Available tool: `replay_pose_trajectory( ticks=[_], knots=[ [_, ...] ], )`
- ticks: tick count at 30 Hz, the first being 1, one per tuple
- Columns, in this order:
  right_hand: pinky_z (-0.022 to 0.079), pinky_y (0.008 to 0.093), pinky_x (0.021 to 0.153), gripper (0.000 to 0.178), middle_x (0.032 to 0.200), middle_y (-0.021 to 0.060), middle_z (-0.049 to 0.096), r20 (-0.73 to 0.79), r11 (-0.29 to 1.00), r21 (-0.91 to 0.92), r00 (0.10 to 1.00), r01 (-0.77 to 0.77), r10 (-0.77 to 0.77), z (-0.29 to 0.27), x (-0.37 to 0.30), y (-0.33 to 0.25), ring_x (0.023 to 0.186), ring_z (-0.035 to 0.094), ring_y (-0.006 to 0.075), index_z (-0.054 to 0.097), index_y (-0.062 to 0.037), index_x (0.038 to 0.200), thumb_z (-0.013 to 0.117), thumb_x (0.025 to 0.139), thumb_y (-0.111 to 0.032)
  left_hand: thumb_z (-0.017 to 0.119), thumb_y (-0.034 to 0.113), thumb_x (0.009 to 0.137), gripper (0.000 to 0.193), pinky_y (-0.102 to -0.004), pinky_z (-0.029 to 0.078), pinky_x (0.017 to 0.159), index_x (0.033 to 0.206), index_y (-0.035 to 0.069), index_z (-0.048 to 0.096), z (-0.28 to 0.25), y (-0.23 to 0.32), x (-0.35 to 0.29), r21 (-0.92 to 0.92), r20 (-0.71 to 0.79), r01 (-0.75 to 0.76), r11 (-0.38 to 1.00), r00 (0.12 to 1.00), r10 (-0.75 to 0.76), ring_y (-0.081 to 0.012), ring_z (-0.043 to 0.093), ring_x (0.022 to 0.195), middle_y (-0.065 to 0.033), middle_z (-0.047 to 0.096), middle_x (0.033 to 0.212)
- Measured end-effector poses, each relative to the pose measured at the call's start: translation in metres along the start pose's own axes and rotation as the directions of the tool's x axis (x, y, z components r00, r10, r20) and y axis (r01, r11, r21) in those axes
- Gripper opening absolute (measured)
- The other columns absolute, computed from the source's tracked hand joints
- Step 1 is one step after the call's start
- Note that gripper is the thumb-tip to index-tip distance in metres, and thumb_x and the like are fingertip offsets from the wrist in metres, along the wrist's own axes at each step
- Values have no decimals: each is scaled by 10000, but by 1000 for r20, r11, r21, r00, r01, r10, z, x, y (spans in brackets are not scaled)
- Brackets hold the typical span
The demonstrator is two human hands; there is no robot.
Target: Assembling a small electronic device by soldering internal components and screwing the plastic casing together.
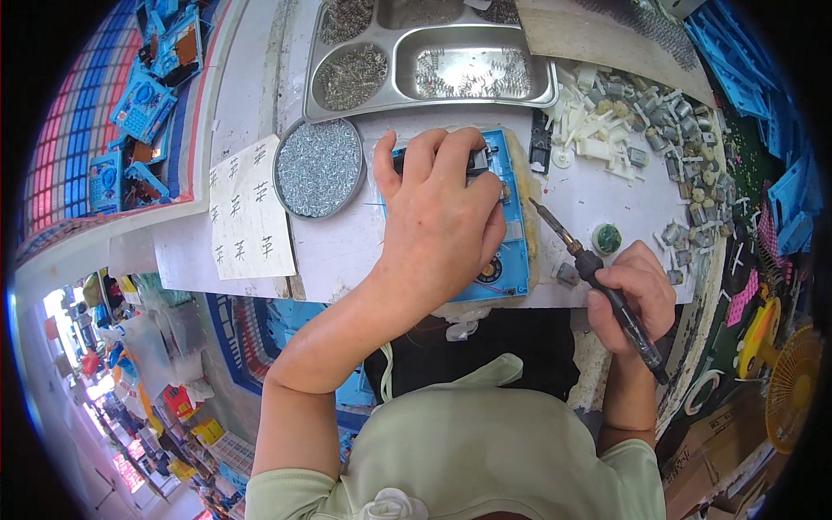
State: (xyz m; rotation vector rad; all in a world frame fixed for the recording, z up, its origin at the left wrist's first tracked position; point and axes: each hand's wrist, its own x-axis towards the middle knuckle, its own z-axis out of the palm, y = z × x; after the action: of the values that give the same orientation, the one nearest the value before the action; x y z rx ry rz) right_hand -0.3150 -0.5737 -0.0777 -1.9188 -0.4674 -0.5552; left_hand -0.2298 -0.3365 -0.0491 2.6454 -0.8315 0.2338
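Note:
A shallow blue plastic housing (517, 260) lies on a pale pad at the front of the table. My left hand (442, 204) is over it, fingers bent down around a black part (477, 162) at its far end; the palm hides most of the inside. A round dark piece with a brass-coloured ring (490, 269) shows in the housing's near end. Gripped by its black handle, a soldering iron (607, 286) is in my right hand (637, 299). Its tip points up and left, close to the housing's right edge. A small round green-filled pot (607, 237) stands just beyond that hand.
A round dish of small silvery pieces (319, 169) stands left of the housing, beside a handwritten paper sheet (249, 212). A metal compartment tray (364, 111) with springs lies at the back. Small motors (696, 186) and white plastic parts (598, 121) are heaped on the right.

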Motion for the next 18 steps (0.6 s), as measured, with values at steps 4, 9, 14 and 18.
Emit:
replay_pose_trajectory(
  ticks=[4, 9, 14, 18],
  knots=[
    [360, 318, 524, 220, 650, 64, 546, 11, 1000, -7, 1000, 0, 0, -1, 0, -1, 564, 487, 214, 676, 8, 963, 787, 785, -59, 808, 184, 753, 256, -664, 204, 1126, 970, 114, 691, -2, -1, -5, 3, -2, -15, 1000, 1000, 15, -335, 490, 1249, -100, 564, 1287],
    [364, 317, 529, 223, 659, 70, 563, 20, 1000, -11, 1000, 11, -11, -3, 1, -1, 569, 491, 212, 666, 9, 976, 777, 792, -54, 865, 160, 729, 509, -534, 407, 1032, 1178, 102, 632, -25, -23, -27, 2, -52, 118, 993, 992, -118, -371, 574, 1156, -166, 580, 1260],
    [379, 315, 551, 240, 696, 81, 598, 33, 1000, -16, 999, 10, -10, -6, 3, 3, 590, 506, 207, 655, 9, 998, 767, 792, -40, 792, 80, 826, 258, -393, 539, 655, 1066, 92, 699, -41, -62, -50, 90, 161, 137, 986, 975, -150, -299, 675, 780, -103, 646, 884],
    [378, 314, 564, 249, 706, 78, 599, 16, 1000, -23, 1000, 18, -18, -1, 14, -2, 609, 508, 204, 653, 9, 1006, 766, 787, -28, 801, 80, 828, 187, -388, 534, 619, 1001, 86, 730, -42, -55, -42, -37, 70, 67, 997, 996, -64, -287, 669, 714, -76, 652, 814]
  ],
)
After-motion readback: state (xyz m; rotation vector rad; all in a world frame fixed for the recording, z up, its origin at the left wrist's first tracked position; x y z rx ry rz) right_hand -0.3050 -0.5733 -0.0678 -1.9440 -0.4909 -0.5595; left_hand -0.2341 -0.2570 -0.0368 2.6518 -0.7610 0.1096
